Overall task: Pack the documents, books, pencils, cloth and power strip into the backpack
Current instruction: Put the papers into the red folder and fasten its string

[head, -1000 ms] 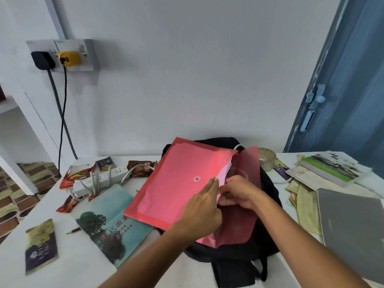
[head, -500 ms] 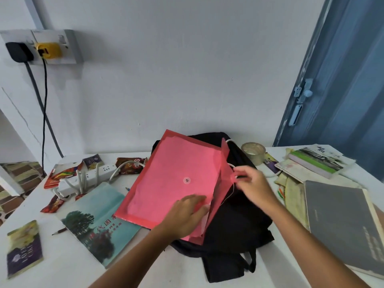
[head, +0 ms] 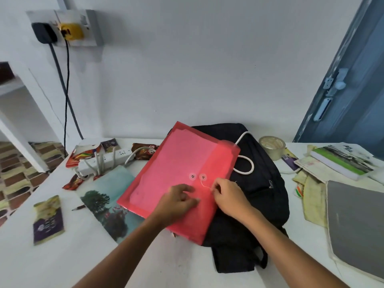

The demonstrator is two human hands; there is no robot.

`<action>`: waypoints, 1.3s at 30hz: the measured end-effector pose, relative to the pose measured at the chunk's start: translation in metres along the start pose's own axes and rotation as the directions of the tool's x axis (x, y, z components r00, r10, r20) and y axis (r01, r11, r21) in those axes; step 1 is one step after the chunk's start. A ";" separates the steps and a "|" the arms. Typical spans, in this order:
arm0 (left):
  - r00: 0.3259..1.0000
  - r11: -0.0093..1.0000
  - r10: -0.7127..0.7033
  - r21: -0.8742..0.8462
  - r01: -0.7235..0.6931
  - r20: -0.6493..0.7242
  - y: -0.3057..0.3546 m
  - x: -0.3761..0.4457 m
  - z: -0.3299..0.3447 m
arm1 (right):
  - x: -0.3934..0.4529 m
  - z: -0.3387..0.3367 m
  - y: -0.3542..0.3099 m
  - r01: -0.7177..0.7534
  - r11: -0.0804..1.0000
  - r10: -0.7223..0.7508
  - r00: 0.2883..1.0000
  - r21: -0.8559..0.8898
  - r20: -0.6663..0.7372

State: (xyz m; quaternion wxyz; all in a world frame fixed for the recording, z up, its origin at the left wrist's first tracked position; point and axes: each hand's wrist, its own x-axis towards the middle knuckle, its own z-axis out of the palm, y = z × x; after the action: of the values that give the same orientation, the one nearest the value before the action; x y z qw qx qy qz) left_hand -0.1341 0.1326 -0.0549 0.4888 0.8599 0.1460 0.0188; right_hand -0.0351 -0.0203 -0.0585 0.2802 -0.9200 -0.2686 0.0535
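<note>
On the black fabric backpack (head: 259, 194), the left hand (head: 178, 201) presses the flat red plastic envelope (head: 176, 175), grip loosely curled; the right hand (head: 228, 196) pinches its thin string (head: 204, 185).

Your translucent red plastic document envelope (head: 178, 171) has its flap down and lies tilted, half on the flat black fabric backpack (head: 261, 183), half over the teal tree-cover book (head: 108, 196). The white power strip (head: 104, 163) sits behind that book, with a short pencil (head: 78, 207) just left of it. A yellowish crumpled cloth (head: 311, 196) and a green-edged book (head: 340, 161) lie right of the backpack.
</note>
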 end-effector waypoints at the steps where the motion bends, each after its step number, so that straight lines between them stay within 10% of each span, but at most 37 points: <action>1: 1.000 0.998 0.026 0.052 -0.026 0.000 -0.004 0.001 -0.001 | 0.000 -0.003 -0.004 -0.004 0.992 0.007 1.000 0.123 -0.022; 6: 0.987 0.986 0.021 0.163 -0.047 0.160 -0.003 0.002 -0.034 | 0.006 -0.055 -0.024 -0.074 0.655 0.104 0.995 0.752 0.008; 10: 0.946 0.951 0.001 0.292 -0.101 0.325 -0.002 -0.002 -0.057 | 0.019 -0.103 -0.023 -0.082 0.377 0.173 0.985 0.923 0.017; 13: 0.924 0.917 -0.071 0.389 -0.087 0.376 -0.004 -0.002 -0.061 | 0.030 -0.117 -0.021 0.038 0.557 0.153 0.977 0.829 -0.147; 15: 0.933 0.843 -0.134 0.533 -0.070 0.335 -0.005 -0.002 -0.057 | 0.039 -0.111 -0.016 0.124 0.919 -0.002 0.951 0.373 -0.311; 18: 0.979 0.785 -0.084 0.618 -0.050 0.187 -0.011 -0.003 -0.047 | 0.043 -0.084 -0.018 0.197 0.935 -0.284 0.914 -0.296 -0.289; 25: 0.991 0.844 0.134 0.520 -0.130 0.031 -0.022 -0.007 -0.014 | 0.033 -0.008 -0.034 0.446 0.888 -0.420 0.885 -0.110 0.201; 30: 0.987 0.811 0.160 0.568 -0.141 0.017 -0.032 -0.013 -0.007 | 0.034 0.023 -0.015 0.437 0.855 -0.414 0.899 -0.279 0.142; 36: 0.882 0.747 0.122 0.627 0.220 -0.455 -0.044 0.012 -0.044 | 0.032 0.028 -0.008 0.469 0.810 -0.463 0.880 -0.351 0.106; 39: 0.893 0.780 0.051 0.577 0.244 -0.446 -0.052 0.027 -0.078 | 0.030 0.025 -0.009 0.479 0.813 -0.465 0.876 -0.331 0.128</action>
State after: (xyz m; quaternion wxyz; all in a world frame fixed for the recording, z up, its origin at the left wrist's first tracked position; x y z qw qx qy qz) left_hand -0.1341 0.2294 -0.0610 0.1341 0.9361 0.2951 0.1369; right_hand -0.0206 0.0140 -0.0732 0.1098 -0.8582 -0.4992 -0.0479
